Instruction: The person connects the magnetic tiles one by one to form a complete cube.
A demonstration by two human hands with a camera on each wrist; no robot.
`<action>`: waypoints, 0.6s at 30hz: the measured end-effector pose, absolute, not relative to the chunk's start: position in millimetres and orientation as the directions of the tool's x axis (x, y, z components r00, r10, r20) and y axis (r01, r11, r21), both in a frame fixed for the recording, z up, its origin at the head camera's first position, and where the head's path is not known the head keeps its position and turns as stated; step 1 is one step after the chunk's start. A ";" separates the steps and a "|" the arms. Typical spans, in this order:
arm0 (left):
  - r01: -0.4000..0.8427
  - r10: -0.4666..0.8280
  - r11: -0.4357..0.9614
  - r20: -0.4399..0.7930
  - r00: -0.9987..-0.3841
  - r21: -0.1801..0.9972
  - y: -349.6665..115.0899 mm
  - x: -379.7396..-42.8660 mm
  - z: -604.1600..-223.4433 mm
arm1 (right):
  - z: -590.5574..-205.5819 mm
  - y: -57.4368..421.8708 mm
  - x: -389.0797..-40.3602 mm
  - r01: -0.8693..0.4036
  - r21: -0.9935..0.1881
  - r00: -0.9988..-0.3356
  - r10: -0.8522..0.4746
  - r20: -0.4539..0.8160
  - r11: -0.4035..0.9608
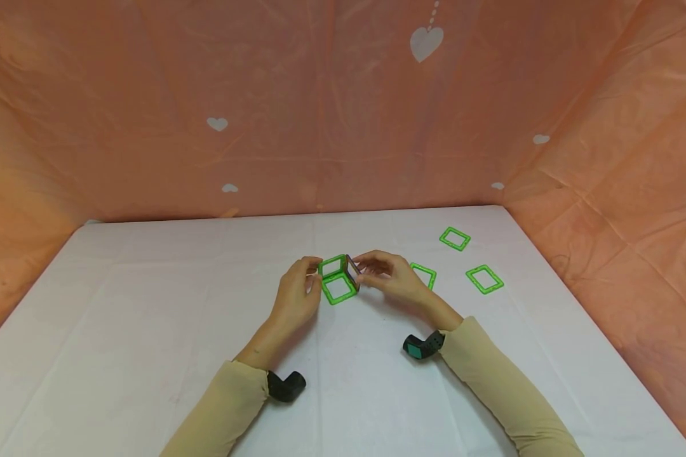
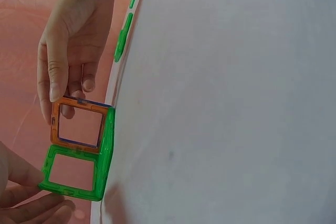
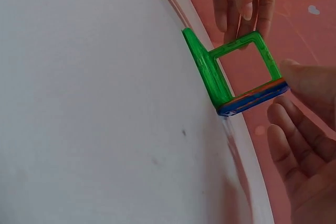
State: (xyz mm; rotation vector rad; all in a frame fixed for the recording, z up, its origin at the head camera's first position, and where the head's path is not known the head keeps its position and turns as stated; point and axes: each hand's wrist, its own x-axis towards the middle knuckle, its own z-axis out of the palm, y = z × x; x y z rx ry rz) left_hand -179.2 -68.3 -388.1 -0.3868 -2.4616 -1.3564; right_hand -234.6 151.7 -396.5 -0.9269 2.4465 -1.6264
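Pinching one side of the upright green square (image 2: 68,190), the fingers of the left hand (image 1: 297,291) meet the fingers of the right hand (image 1: 397,277) across a small joined shape. The right fingers grip the outer edge of the orange and blue square (image 2: 54,124), which stands against the green one at a corner. Between both sets of fingers, on the near side, the flat green square (image 1: 343,298) lies on the counter (image 1: 148,317), touching the bottoms of the two upright pieces.

Just right of the right fingers is a loose green square (image 1: 434,281), partly covered by that hand. Farther right lies a second loose square (image 1: 475,283), and a third (image 1: 451,245) sits beyond the right fingers, farther back. An orange cloth (image 1: 320,127) with pale hearts hangs well behind the fingers, and dark wrist devices (image 1: 424,346) sit at both sleeves (image 1: 486,368).
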 end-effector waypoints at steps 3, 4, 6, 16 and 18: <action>0.366 0.082 0.517 0.381 -0.921 0.774 -68.2 -178.8 -388.1 | -393.3 150.9 -232.6 -0.445 -0.858 -0.817 -0.507 0.274 0.255; 0.363 0.080 0.517 0.379 -0.922 0.775 -68.2 -178.7 -388.0 | -393.8 151.0 -233.0 -0.449 -0.857 -0.816 -0.506 0.278 0.254; 0.358 0.075 0.513 0.374 -0.924 0.780 -68.1 -178.7 -388.2 | -394.3 151.0 -233.5 -0.455 -0.854 -0.814 -0.507 0.284 0.251; 0.327 0.050 0.463 0.344 -0.938 0.824 -66.1 -178.6 -389.0 | -398.8 150.7 -234.3 -0.441 -0.864 -0.823 -0.492 0.283 0.241; 0.326 0.047 0.464 0.345 -0.938 0.824 -65.8 -178.6 -389.5 | -398.8 150.5 -234.0 -0.438 -0.864 -0.828 -0.485 0.280 0.248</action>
